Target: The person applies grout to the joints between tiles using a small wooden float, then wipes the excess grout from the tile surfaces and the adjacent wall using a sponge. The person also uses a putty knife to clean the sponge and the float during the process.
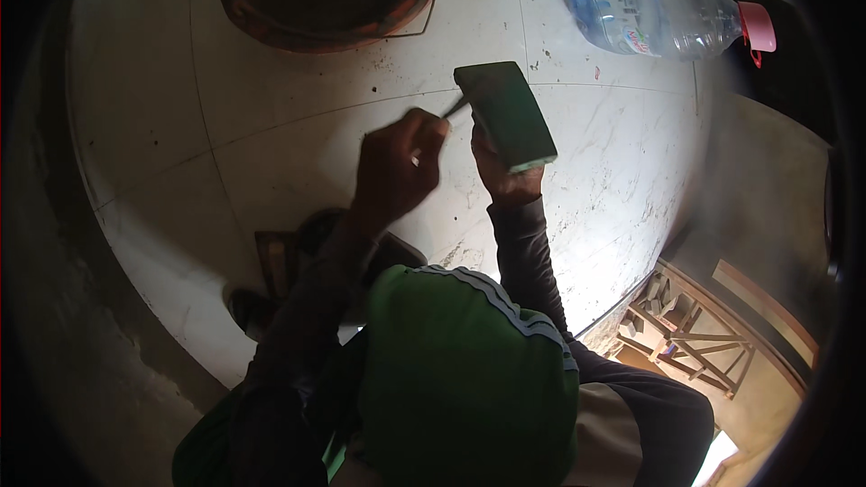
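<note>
My right hand is raised over the pale tiled floor and grips a flat, dark green rectangular slab by its near end and side. Most of these fingers are hidden behind it, and the slab is tilted. To its left, my left hand is closed in a pinch on a thin, dark tool. This tool's far end reaches the slab's left edge; whether it touches cannot be made out. Its kind does not show.
A round, dark brown basin with a wire handle stands far ahead. At the far right a large clear plastic bottle with a pink cap lies on its side. Wooden frames stand at the lower right. Small specks dot the white tiles.
</note>
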Demonstrator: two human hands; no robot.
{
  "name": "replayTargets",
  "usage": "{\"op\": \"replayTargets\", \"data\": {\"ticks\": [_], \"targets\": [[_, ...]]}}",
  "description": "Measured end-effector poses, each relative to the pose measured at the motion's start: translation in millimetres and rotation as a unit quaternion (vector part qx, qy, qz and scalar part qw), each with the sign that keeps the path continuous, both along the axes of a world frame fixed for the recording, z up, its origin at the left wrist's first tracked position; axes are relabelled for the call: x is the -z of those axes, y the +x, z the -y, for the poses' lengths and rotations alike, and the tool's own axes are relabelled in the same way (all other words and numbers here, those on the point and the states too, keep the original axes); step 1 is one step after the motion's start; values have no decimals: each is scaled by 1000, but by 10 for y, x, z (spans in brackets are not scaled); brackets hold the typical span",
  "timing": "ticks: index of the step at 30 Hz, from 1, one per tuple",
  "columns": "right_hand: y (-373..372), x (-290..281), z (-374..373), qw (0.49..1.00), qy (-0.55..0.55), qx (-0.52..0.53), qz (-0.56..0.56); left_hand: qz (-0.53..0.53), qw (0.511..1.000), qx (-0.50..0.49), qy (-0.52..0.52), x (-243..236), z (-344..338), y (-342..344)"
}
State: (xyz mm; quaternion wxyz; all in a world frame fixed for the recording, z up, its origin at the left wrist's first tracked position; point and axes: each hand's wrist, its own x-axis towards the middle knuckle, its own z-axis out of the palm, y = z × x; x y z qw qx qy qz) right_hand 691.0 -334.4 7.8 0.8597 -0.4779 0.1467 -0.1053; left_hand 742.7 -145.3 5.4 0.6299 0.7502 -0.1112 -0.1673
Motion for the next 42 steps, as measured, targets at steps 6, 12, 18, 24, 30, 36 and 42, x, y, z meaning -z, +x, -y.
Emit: {"op": "replayTargets", "data": {"ticks": [6,12,18,24,30,36,42], "targets": [[123,-196,-330,899,421,124,-9,63,994,-23,-81,133,-1,-32],[106,-350,-643,902,423,70,-54,-32,993,-105,-49,297,-146,82],[-18,-241,-599,888,460,-1,-24,-10,995,-101,-15,424,-43,76],[12,-137,-523,935,318,109,-110,-54,994,-70,-61,308,-227,106],[-17,-291,-481,981,9,1,-192,-64,995,-70,-20,390,-400,193],[112,-105,-223,939,-281,45,-194,-43,998,4,-49,16,-405,153],[128,-176,-190,905,-380,9,-189,10,996,92,3,80,-365,167]]}}
